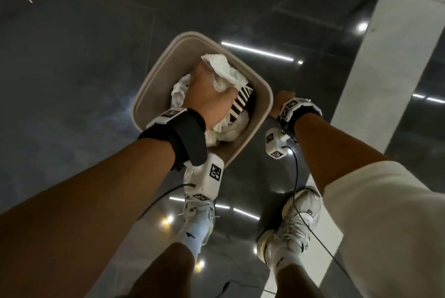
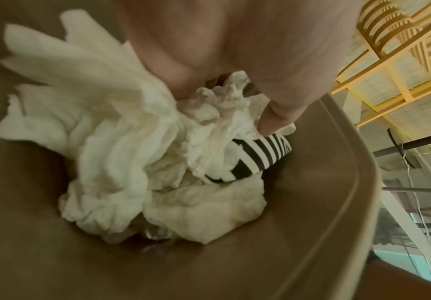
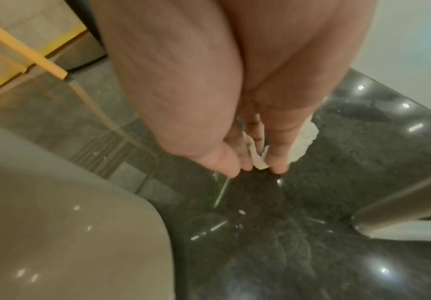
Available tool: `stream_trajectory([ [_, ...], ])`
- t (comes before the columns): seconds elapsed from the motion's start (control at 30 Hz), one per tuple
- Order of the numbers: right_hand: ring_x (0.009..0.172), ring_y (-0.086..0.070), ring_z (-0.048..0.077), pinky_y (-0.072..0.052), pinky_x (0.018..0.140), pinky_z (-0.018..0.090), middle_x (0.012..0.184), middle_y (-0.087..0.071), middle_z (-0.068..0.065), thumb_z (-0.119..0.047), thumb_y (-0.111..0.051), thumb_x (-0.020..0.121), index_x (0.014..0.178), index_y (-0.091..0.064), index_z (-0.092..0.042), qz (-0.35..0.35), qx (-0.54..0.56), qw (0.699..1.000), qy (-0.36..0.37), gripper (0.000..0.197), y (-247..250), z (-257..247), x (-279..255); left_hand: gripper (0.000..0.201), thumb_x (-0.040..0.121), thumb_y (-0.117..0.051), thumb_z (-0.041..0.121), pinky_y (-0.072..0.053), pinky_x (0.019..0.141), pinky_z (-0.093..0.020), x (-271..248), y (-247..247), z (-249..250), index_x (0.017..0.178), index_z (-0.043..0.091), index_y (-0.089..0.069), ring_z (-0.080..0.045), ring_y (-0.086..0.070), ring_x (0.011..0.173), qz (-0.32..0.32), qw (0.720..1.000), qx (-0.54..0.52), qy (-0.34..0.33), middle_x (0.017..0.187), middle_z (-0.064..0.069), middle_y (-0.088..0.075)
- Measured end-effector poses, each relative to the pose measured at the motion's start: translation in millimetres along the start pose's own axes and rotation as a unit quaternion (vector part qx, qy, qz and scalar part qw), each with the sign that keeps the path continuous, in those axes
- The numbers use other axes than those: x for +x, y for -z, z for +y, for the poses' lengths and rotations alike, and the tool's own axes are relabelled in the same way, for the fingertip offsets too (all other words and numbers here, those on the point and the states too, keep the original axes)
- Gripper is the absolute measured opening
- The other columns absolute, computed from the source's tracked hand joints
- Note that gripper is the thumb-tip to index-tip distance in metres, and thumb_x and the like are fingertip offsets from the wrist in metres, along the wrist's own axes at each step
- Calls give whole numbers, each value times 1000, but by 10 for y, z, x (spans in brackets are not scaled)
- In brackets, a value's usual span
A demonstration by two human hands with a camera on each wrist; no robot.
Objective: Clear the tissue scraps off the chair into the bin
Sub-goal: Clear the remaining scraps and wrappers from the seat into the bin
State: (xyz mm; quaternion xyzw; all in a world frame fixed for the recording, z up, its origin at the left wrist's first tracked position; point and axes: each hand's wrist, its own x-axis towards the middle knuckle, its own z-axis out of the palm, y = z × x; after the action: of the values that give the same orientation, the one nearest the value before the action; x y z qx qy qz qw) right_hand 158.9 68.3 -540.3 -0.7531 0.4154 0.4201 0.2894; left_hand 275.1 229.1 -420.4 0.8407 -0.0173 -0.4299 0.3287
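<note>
Bare forearms are reaching down from the bottom of the head view, each wearing a black wrist strap with a white tagged camera block. Left hand (image 1: 207, 95) is sitting inside the mouth of the beige bin (image 1: 144, 95), its fingers curled round a crumpled wad of white tissue (image 1: 222, 69); the wrist view shows the thumb (image 2: 273, 119) and fingers pinching that wad from above. More tissue scraps (image 2: 111, 154) are lying heaped in the bin beneath the hand, bunched with no clear long axis, and a black-and-white striped item (image 2: 257, 154) is poking out of the heap, slanting towards the bin's right-hand wall. Right hand (image 1: 283, 101) is hanging just outside the bin's right rim, above the dark glossy floor (image 1: 72, 57). Its wrist camera is showing the fingertips (image 3: 278, 168) pointing down and gripping a small white tissue scrap (image 3: 304, 142), which is showing between and behind the fingers. White trainers (image 1: 298, 220) are standing on the floor below the bin. Yellow wooden framing (image 2: 388, 60) is showing beyond the bin's edge in the left wrist view.
</note>
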Motion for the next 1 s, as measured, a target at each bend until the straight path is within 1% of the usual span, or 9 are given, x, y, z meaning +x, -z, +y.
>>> stream_trajectory([
  [0.1, 94, -65, 30, -48, 77, 35, 102, -66, 10, -37, -57, 87, 100, -67, -10, 56, 160, 985, -34, 31, 364, -123, -318, 68, 81, -71, 22, -42, 104, -26, -135, 47, 73, 139, 16, -37, -9, -55, 118, 9, 1000, -22, 4, 130, 4, -57],
  [0.2, 83, -72, 30, -59, 78, 44, 81, -73, 7, -38, -57, 74, 80, -70, -11, 151, 374, 915, -11, 30, 790, -234, -732, 64, 79, -69, 23, -44, 104, -30, -315, 151, 211, 136, 22, -41, -10, -57, 114, 5, 1000, -10, 16, 123, 7, -60],
  [0.33, 76, -70, 16, -61, 70, 32, 90, -71, 3, -19, -66, 84, 97, -62, -13, 163, 546, 817, 90, 15, 1197, -620, -1598, 41, 83, -63, 29, -49, 97, -35, -470, 314, 418, 122, 31, -49, -12, -60, 100, -23, 999, 36, 25, 108, 11, -63],
  [0.43, 73, -68, 11, -60, 73, 30, 84, -71, -1, -12, -65, 87, 92, -65, -16, 36, 448, 883, 139, 5, 1037, -933, -1973, 9, 90, -54, 29, -52, 91, -37, -505, 444, 485, 94, 23, -60, -14, -61, 94, -14, 997, 73, 21, 104, 1, -68],
  [0.53, 96, -69, 16, -57, 92, 36, 104, -72, 0, -22, -66, 86, 99, -67, -26, -9, 256, 957, 134, 14, 622, -1080, -1960, 33, 92, -49, 14, -50, 98, -36, -525, 598, 392, 120, 20, -65, -19, -61, 110, 16, 996, 73, 39, 121, -3, -66],
  [0.6, 119, -60, 22, -47, 103, 34, 130, -62, 3, -21, -59, 90, 125, -61, -27, -68, 145, 979, 122, 35, 424, -1105, -1972, 43, 91, -47, 7, -46, 103, -32, -562, 711, 279, 131, 17, -60, -23, -57, 124, 24, 994, 90, 49, 134, -6, -61],
  [0.7, 136, -46, 27, -39, 112, 33, 151, -45, 8, -8, -49, 93, 149, -42, -24, -103, 111, 979, 135, 58, 318, -1070, -2073, 48, 89, -46, 1, -43, 108, -33, -670, 840, 171, 133, 15, -59, -24, -54, 129, 27, 995, 81, 51, 139, -7, -58],
  [0.83, 145, -35, 26, -33, 118, 35, 159, -32, 5, -3, -46, 94, 147, -44, -28, -19, 185, 972, 142, 58, 508, -974, -2486, 42, 91, -46, 0, -45, 107, -40, -907, 946, 272, 128, 9, -63, -28, -57, 125, 27, 994, 97, 34, 134, -11, -61],
  [1.0, 118, -63, 27, -52, 101, 37, 132, -64, 6, -28, -51, 90, 132, -59, -33, 4, 256, 958, 129, 42, 926, -693, -3068, 39, 89, -49, 10, -44, 107, -41, -1251, 932, 671, 123, 21, -64, -26, -57, 123, 31, 995, 89, 26, 132, -5, -63],
])
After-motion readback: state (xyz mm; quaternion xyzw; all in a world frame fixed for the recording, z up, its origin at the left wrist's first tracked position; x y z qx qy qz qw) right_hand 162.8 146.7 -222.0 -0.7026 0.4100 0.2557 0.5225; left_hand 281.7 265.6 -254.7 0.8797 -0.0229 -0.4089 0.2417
